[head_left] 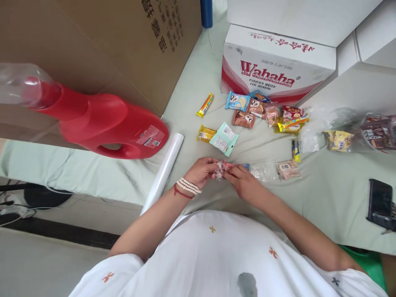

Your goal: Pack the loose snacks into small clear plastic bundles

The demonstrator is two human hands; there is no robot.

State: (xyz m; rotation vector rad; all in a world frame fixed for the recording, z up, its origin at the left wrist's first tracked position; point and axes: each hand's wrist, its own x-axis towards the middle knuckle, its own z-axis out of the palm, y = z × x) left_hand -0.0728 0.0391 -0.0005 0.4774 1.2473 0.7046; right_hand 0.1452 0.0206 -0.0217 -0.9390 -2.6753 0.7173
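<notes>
My left hand [202, 171], with beaded bracelets on its wrist, is closed in a pinch on crumpled clear plastic [219, 170]. My right hand [243, 179] presses its fingers together on a small red snack packet [228, 165] right beside it. A bit of blue packet [246, 166] shows behind the right hand. To its right lies more clear plastic wrap [262, 171], close to a pinkish snack packet [288, 170] with a white label. Just beyond my hands are a mint-green packet [225, 139] and a yellow packet [206, 133].
Blue, brown, red and yellow snack packets [243, 119] lie before a Wahaha carton [275, 68]. A red jug [114, 123] leans by a large cardboard box [123, 41]. A white roll [163, 171] lies left, a cocoa bag [375, 134] and phone [380, 202] right.
</notes>
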